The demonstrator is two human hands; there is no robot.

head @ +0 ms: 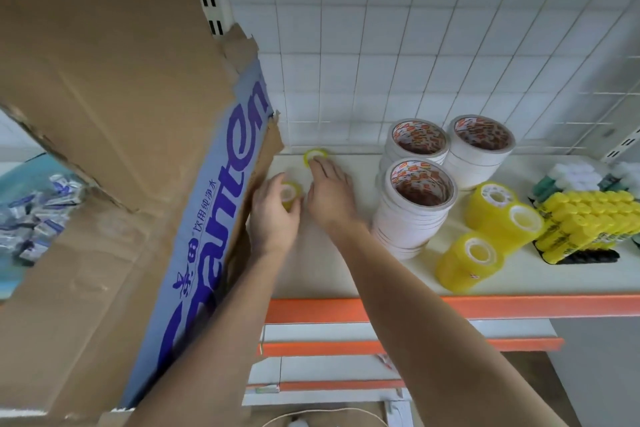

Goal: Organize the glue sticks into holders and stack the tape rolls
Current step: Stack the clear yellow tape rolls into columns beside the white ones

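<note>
My left hand grips a small yellow tape roll that stands on the white shelf, next to a cardboard box. My right hand reaches flat over the shelf, its fingertips touching a second small yellow tape roll near the back wall. Three stacks of white tape rolls stand to the right. Yellow stacks of clear tape lie in front of them. Yellow glue sticks fill a black holder at the far right.
A large torn cardboard box with blue print stands at the left, close against my left hand. A wire grid backs the shelf. An orange shelf edge runs along the front, another orange shelf overhead. Small white packets lie at the back right.
</note>
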